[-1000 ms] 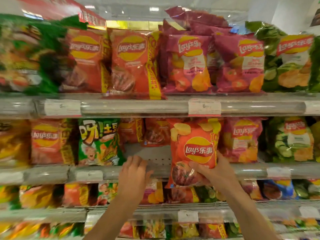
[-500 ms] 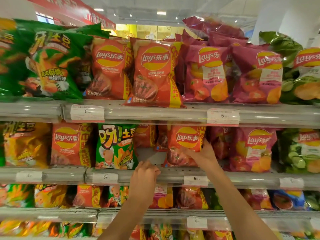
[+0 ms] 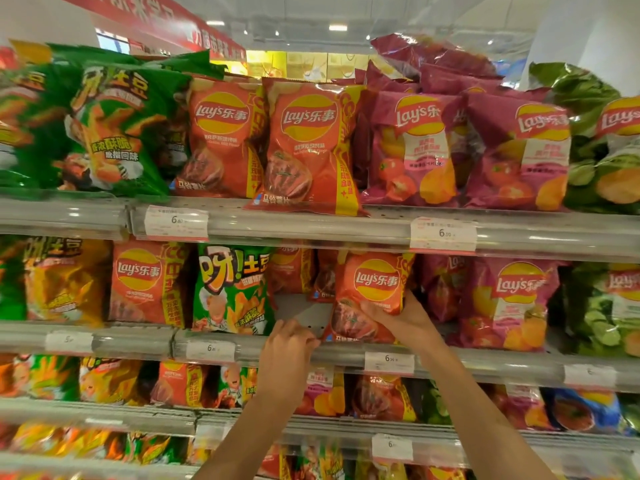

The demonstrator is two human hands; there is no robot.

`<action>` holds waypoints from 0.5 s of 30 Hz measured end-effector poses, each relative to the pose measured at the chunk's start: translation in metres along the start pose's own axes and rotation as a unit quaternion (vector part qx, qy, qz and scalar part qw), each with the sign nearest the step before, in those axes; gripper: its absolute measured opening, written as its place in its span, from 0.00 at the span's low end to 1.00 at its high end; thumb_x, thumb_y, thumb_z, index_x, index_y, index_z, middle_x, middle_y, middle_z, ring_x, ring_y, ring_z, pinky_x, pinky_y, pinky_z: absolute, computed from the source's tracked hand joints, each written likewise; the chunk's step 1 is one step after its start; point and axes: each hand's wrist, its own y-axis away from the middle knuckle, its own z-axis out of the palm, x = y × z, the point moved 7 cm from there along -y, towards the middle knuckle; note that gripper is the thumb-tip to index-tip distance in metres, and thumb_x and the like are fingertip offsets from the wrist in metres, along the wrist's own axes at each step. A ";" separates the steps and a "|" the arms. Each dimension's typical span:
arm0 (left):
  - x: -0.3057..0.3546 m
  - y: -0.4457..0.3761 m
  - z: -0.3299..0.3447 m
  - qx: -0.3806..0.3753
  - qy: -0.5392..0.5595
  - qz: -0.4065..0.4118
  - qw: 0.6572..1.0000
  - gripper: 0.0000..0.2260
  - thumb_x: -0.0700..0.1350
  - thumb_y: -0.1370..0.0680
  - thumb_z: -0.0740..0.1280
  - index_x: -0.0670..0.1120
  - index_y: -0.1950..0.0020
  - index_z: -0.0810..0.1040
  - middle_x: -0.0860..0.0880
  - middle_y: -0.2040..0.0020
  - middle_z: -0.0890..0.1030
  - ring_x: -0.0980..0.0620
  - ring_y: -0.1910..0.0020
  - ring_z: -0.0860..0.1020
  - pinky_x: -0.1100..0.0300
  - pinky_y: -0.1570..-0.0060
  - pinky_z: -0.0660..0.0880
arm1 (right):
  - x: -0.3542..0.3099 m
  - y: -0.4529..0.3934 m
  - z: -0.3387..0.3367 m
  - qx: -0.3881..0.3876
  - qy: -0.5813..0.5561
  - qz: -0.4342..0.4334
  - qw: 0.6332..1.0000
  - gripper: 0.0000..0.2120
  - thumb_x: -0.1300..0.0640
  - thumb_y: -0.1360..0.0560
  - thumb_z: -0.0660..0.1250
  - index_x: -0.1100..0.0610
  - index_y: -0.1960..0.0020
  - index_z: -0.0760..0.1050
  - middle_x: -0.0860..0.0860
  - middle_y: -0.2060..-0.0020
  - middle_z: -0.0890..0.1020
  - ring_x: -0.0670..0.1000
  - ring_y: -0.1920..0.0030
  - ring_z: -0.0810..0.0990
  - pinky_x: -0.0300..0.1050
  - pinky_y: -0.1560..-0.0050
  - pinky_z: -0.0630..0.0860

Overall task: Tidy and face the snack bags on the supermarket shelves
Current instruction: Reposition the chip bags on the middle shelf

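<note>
The orange bag (image 3: pixel 372 296) you are handling stands upright at the front edge of the middle shelf (image 3: pixel 346 353), logo facing out, just right of a bare patch of shelf floor. Your right hand (image 3: pixel 403 318) grips its lower right part, thumb across the front and fingers wrapped round the side. Your left hand (image 3: pixel 289 344) rests at the shelf's front edge below that bare patch, fingers curled loosely; whether they pinch anything you cannot tell from here.

Behind the gap, two more orange bags (image 3: pixel 294 271) sit well back on the same shelf. Left of the gap stands a green bag (image 3: pixel 233 289), then another orange one (image 3: pixel 145 282), then a yellow bag (image 3: pixel 65 282) towards the left end. Right of your held bag are pink bags (image 3: pixel 509 303), and green cucumber bags (image 3: pixel 602 306) at the right end.

On the top shelf (image 3: pixel 311 225), one orange bag (image 3: pixel 308 147) tilts forward with its bottom hanging over the front edge; its neighbour (image 3: pixel 221 140) stands straighter. Green bags (image 3: pixel 110 129) fill the left end, pink bags (image 3: pixel 467 147) the right. Price tags (image 3: pixel 442 234) sit in the rails along the front edges. The lower shelf (image 3: pixel 346 427) carries mixed bags, mostly blurred.
</note>
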 end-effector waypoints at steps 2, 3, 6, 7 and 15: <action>0.001 0.002 0.001 0.001 -0.007 0.000 1.000 0.08 0.46 0.20 0.68 0.47 0.52 0.86 0.50 0.51 0.81 0.50 0.47 0.74 0.56 0.48 0.73 | 0.002 0.005 -0.004 0.020 0.037 0.005 0.999 0.39 0.39 0.35 0.79 0.50 0.31 0.68 0.45 0.42 0.82 0.51 0.36 0.79 0.52 0.32 0.74; 0.001 0.003 0.001 0.006 -0.010 0.001 1.000 0.07 0.46 0.20 0.68 0.47 0.51 0.85 0.50 0.51 0.80 0.49 0.47 0.74 0.56 0.48 0.72 | 0.001 0.009 -0.006 0.032 0.052 0.002 0.998 0.38 0.36 0.36 0.78 0.48 0.33 0.67 0.41 0.45 0.81 0.50 0.38 0.79 0.48 0.36 0.75; 0.001 0.007 0.001 0.017 -0.013 -0.002 1.000 0.06 0.46 0.20 0.68 0.47 0.50 0.85 0.51 0.51 0.80 0.50 0.47 0.74 0.57 0.51 0.73 | -0.002 0.024 -0.010 0.085 0.109 -0.031 0.990 0.42 0.31 0.37 0.73 0.51 0.30 0.68 0.43 0.45 0.80 0.52 0.36 0.78 0.45 0.42 0.75; 0.000 0.008 0.001 0.018 -0.011 -0.003 1.000 0.06 0.46 0.20 0.68 0.47 0.50 0.85 0.51 0.50 0.80 0.50 0.47 0.73 0.57 0.51 0.73 | -0.004 0.030 -0.012 0.115 0.138 -0.049 0.983 0.46 0.32 0.35 0.73 0.55 0.26 0.67 0.49 0.38 0.78 0.55 0.33 0.75 0.50 0.38 0.75; -0.006 0.007 -0.018 0.029 0.108 -0.004 0.994 0.08 0.47 0.20 0.68 0.47 0.46 0.84 0.52 0.49 0.80 0.53 0.47 0.77 0.62 0.50 0.73 | -0.050 0.077 0.007 0.266 0.191 -0.227 0.917 0.23 0.52 0.26 0.75 0.57 0.33 0.75 0.54 0.37 0.78 0.56 0.35 0.72 0.49 0.36 0.70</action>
